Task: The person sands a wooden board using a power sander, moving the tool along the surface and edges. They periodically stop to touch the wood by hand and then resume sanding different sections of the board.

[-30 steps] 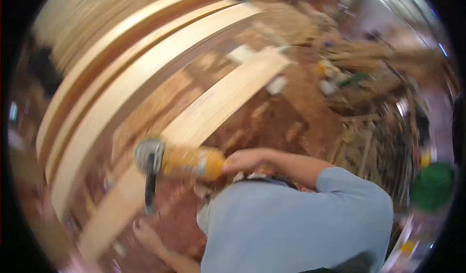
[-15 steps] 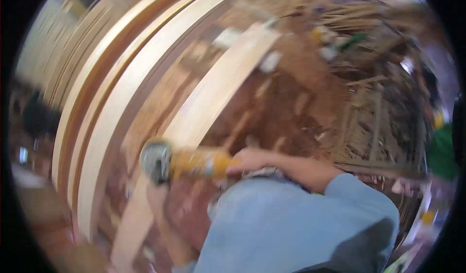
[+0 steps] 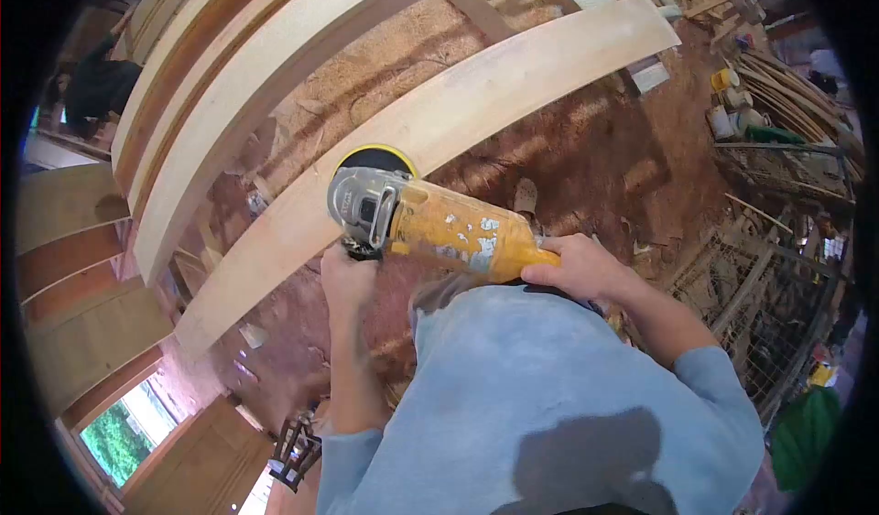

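Observation:
A yellow angle grinder (image 3: pixel 458 227) with a worn, paint-flecked body lies across the view in both my hands. My right hand (image 3: pixel 586 268) wraps the rear end of its body. At the grey metal head, my left hand (image 3: pixel 350 281) is closed round the side handle, which is mostly hidden by the fingers. Under the head, a round disc with a yellow rim (image 3: pixel 385 153) overlaps the long pale wooden board (image 3: pixel 513 75). That board is slightly curved and runs diagonally from lower left to upper right.
Large curved wooden pieces (image 3: pixel 229 140) stand along the upper left. Reddish dirt and sawdust (image 3: pixel 604 167) cover the ground. Thin wood strips (image 3: pixel 797 85) are piled at upper right, above a metal mesh frame (image 3: pixel 760 304). A person in dark clothing (image 3: pixel 96 85) is at far left.
The view has turned and steadied from a blur. The grinder and both hands now appear higher and further right, with the disc's yellow rim showing over the board. Both hands keep their hold.

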Available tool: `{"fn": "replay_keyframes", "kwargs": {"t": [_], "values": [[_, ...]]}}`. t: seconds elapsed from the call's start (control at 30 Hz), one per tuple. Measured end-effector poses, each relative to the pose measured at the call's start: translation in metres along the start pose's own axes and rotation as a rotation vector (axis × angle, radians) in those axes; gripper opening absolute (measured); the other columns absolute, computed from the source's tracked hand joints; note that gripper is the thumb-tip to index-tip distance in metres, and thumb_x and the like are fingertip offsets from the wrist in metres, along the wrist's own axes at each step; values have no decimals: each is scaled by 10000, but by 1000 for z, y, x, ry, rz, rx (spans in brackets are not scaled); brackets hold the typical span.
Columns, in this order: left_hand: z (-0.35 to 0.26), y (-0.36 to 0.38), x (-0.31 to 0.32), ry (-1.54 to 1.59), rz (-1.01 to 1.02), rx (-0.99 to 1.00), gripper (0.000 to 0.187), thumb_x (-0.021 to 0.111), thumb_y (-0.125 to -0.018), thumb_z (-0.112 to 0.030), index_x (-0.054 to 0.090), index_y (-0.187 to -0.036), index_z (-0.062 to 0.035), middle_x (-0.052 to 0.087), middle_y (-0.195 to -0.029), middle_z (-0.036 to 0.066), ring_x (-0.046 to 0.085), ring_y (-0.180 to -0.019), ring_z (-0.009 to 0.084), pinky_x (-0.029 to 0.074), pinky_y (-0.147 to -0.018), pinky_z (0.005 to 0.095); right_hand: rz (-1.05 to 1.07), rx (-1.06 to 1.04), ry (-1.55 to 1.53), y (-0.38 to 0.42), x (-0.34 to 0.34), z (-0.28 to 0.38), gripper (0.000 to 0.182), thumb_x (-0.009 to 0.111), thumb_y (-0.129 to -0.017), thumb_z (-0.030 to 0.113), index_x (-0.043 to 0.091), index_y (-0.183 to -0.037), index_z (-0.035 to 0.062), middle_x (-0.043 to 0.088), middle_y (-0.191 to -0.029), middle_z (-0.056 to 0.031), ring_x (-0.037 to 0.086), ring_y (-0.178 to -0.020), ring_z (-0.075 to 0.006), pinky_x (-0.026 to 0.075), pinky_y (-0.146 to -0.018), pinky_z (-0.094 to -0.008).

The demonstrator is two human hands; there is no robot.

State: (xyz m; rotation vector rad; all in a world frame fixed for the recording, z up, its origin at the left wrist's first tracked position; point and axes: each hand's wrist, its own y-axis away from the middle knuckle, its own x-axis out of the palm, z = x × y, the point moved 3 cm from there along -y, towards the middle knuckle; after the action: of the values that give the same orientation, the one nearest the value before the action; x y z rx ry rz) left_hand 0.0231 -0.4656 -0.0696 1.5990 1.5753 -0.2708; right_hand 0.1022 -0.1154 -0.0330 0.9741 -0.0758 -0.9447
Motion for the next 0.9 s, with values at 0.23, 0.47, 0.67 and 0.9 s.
{"fn": "replay_keyframes", "kwargs": {"t": [0.23, 0.47, 0.67, 0.9], "values": [[-75, 8, 37, -156, 24, 93, 299, 638, -767, -157, 734, -1004, -1, 722, -926, 277, 699, -943, 445, 527, -842, 529, -18, 57, -127, 17, -21, -57, 591, 646, -936, 513, 711, -1196, -15, 743, -1024, -210, 709, -945, -331, 538, -881, -430], [-148, -4, 110, -375, 231, 221, 241, 637, -788, -160, 699, -936, 20, 715, -988, 275, 692, -984, 459, 539, -879, 554, -110, 80, -402, 56, -57, -132, 567, 625, -958, 515, 704, -1182, 1, 710, -951, -48, 623, -875, -131, 514, -791, -319], [-223, -20, 162, -300, 423, 396, 233, 642, -819, -166, 703, -947, 19, 726, -1007, 251, 708, -985, 435, 558, -870, 539, -244, 140, -580, 75, -82, -179, 650, 600, -956, 592, 676, -1168, -17, 631, -875, -24, 577, -792, -110, 472, -689, -295], [-201, -14, 117, -376, 534, 448, 494, 662, -946, -455, 701, -929, 37, 714, -889, 273, 696, -893, 434, 543, -831, 516, -263, 158, -701, 76, -99, -195, 741, 627, -896, 720, 664, -1097, 7, 634, -850, -31, 598, -698, -122, 469, -590, -277]]}}
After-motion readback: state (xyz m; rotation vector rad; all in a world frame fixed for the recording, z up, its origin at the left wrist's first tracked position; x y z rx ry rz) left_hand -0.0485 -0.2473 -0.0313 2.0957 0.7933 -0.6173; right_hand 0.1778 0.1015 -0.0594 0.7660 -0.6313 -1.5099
